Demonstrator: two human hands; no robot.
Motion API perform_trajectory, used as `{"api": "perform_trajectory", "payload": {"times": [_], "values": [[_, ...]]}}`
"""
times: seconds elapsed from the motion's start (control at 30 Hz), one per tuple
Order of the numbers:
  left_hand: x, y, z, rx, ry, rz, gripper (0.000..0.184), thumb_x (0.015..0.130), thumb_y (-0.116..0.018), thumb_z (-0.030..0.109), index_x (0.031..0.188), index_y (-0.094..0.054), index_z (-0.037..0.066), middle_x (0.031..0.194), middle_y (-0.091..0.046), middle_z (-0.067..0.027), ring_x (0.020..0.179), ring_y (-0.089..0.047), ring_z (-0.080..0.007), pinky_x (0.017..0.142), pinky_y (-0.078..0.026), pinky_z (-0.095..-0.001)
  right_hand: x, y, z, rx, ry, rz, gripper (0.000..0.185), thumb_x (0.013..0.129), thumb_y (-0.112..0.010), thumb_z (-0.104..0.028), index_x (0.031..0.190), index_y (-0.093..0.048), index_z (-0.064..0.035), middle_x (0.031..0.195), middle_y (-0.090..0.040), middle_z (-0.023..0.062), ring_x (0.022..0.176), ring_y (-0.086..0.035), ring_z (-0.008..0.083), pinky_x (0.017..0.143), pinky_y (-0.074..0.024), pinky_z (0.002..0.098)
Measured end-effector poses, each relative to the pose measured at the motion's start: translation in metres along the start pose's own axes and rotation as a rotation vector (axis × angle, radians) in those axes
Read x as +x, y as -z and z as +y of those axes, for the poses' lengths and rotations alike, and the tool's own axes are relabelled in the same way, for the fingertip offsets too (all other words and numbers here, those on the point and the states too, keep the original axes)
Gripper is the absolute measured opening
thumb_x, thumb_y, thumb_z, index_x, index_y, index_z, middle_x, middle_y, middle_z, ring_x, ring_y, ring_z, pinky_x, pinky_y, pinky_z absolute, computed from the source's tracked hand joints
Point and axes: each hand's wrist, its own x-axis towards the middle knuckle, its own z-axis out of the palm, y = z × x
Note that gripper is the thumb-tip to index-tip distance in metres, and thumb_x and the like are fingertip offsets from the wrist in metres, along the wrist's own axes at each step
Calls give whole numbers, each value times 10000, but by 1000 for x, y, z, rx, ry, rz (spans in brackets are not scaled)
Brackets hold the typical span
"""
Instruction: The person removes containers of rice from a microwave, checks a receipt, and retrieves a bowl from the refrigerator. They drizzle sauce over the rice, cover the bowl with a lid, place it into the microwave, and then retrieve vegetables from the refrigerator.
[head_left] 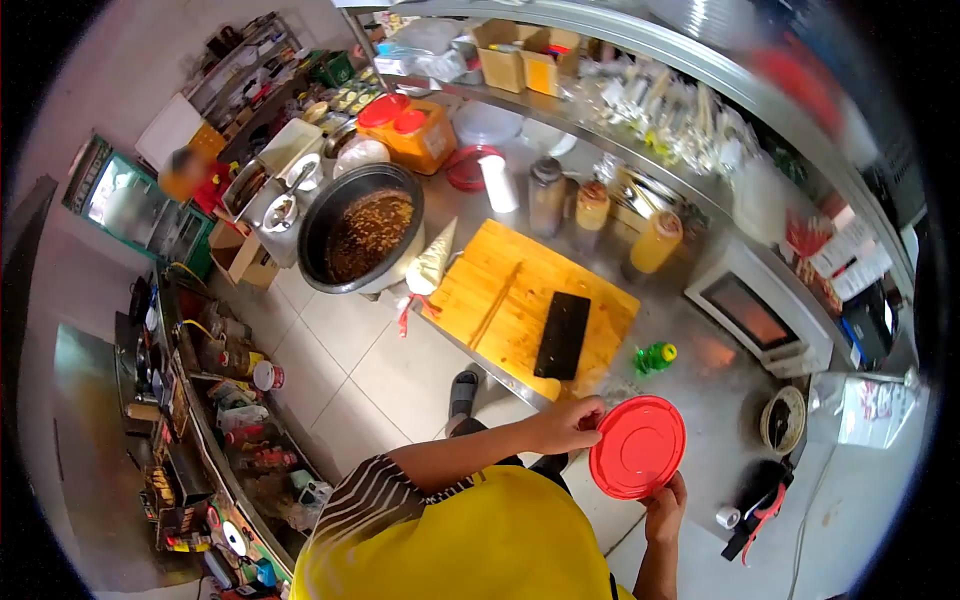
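Note:
A round red plastic lid (640,445) with raised rings is held flat in front of my yellow top, beside the steel counter's edge. My left hand (566,424) pinches its left rim. At its lower right rim, my right hand (664,507) has its fingers closed around the edge. Whether anything sits beneath the lid is hidden. Just beyond it, a small green bottle with a yellow cap (656,358) lies on the counter. Nearby is a wooden cutting board (480,265) with a black rectangular object (563,335) and chopsticks (496,306) on it.
A large black pot of brown sauce (318,225) stands left of the board, with a filled piping bag (432,262) between them. Squeeze bottles (655,242) line the back. A microwave (755,310) stands right. An overhead shelf (540,90) holds boxes. Another person (208,188) is far left.

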Motion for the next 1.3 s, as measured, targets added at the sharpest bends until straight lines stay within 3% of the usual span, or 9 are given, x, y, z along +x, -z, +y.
{"api": "perform_trajectory", "payload": {"times": [0.23,0.47,0.67,0.83,0.97,1.07,1.1,1.2,1.3], "values": [[-50,184,64,62,-29,10,253,903,-626,247,1005,-570,22,907,-618,-52,850,-590,-136,762,-471,-298,66,-148,-29,86,25,-160,457,730,-521,-137,1156,-547,26,1046,-632,98,880,-642,207,712,-554,338],[-31,458,115,345,-577,850,234,802,-600,-36,1025,-560,20,886,-591,-58,840,-578,-154,773,-467,-286,107,-333,-56,168,69,-134,523,700,-434,-115,1181,-510,77,1141,-605,171,1003,-628,272,875,-525,385],[39,619,244,756,-971,1484,563,700,-746,203,1156,-492,-7,1059,-568,-175,1011,-541,-313,887,-435,-420,127,-433,-105,188,90,-189,556,690,-452,-117,1205,-489,92,1176,-592,193,1041,-618,282,918,-505,401],[63,649,291,441,-855,1228,509,704,-711,255,1076,-516,-33,1067,-566,-222,1090,-481,-358,932,-395,-421,138,-478,-145,69,194,-207,570,733,-509,-173,1242,-455,79,1169,-600,162,1061,-612,256,889,-521,390],[35,661,278,162,-902,1183,472,793,-693,326,1036,-540,-48,955,-608,-192,916,-583,-296,829,-461,-386,162,-501,-176,34,248,-182,582,735,-554,-199,1254,-463,51,1120,-604,152,931,-639,233,759,-545,361],[-45,671,263,-1,-996,1208,405,876,-599,358,1059,-546,0,996,-589,-124,898,-568,-206,787,-467,-341,216,-494,-205,-17,294,-441,279,776,-479,-147,1016,-532,-15,833,-585,75,697,-589,193,662,-540,359],[-67,681,260,-71,-920,1283,417,895,-547,402,1074,-534,26,1008,-567,-102,904,-548,-193,785,-458,-324,209,-541,-229,-35,244,-313,169,795,-454,-139,927,-518,-54,772,-566,55,686,-589,196,658,-546,382],[-118,708,257,-64,-866,1463,482,899,-499,424,1131,-518,2,1015,-569,-90,895,-542,-180,779,-440,-313,229,-639,-281,-23,283,-390,438,937,-427,-285,1270,-469,-4,1176,-589,177,1032,-612,275,843,-529,428],[-149,732,244,-61,-842,1444,541,927,-475,392,1283,-465,-15,1151,-561,-113,1056,-511,-195,917,-377,-319,261,-724,-333,-146,450,-572,416,893,-423,-189,1220,-479,62,1177,-564,205,1004,-618,334,904,-512,480]]}}
